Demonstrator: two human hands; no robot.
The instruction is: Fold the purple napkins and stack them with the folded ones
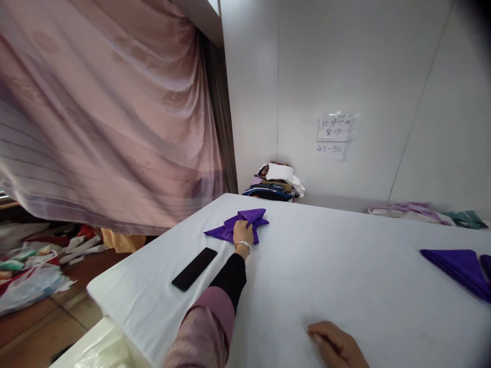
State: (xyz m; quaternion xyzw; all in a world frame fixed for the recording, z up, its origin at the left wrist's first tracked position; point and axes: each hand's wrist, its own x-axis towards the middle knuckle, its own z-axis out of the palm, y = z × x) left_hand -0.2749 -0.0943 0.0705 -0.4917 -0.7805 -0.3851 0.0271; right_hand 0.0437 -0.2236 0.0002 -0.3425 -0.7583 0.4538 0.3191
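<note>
Fingers (246, 226) of the outstretched left hand (243, 234) pinch purple cloth (252, 215); the right hand (338, 343) curls closed, empty

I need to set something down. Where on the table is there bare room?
The widest bare patch of table lies between the bunched purple cloth and the folded purple cloth, beyond the right hand. A smaller one lies between the black phone, the sleeve and the table's left edge. Crowded: around the left hand.

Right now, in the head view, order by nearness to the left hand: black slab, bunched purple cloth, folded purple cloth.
1. Bunched purple cloth: touching the left hand.
2. Black slab: to the hand's left.
3. Folded purple cloth: at far right.
</note>
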